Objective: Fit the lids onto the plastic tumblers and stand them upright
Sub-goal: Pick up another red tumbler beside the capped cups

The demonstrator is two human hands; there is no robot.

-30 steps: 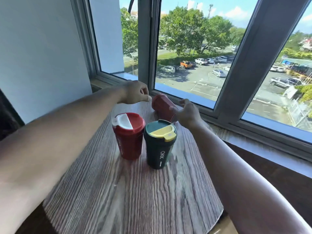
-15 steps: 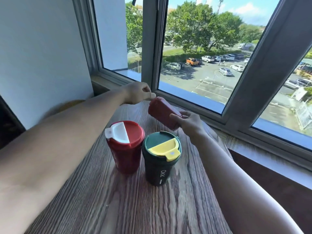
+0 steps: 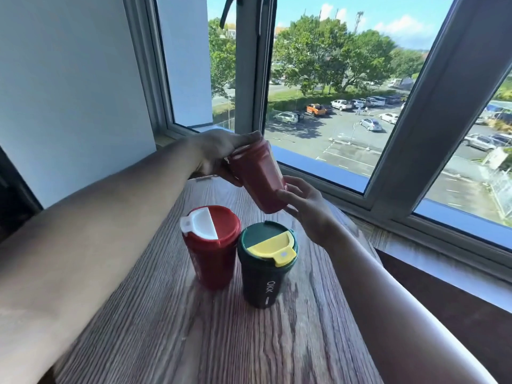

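Observation:
Two lidded tumblers stand upright on the wooden table [image 3: 194,342]: a red tumbler [image 3: 213,261] with a red and white lid [image 3: 209,222], and beside it a dark green tumbler [image 3: 263,275] with a green and yellow lid [image 3: 270,242]. Behind them a third dark red tumbler [image 3: 256,181] is held tilted in the air. My left hand [image 3: 219,151] grips its upper end. My right hand [image 3: 307,209] holds its lower end with fingers spread around it. I cannot tell whether a lid is on it.
A grey window frame [image 3: 410,151] and sill [image 3: 443,245] run close behind and to the right of the table. A white wall [image 3: 69,92] stands at the left. Bare table surface lies in front of the two upright tumblers.
The dark red tumbler has been lifted off the table and turned more upright. My left hand, shut beside it before, now grips its top end. My right hand has stayed on its lower end.

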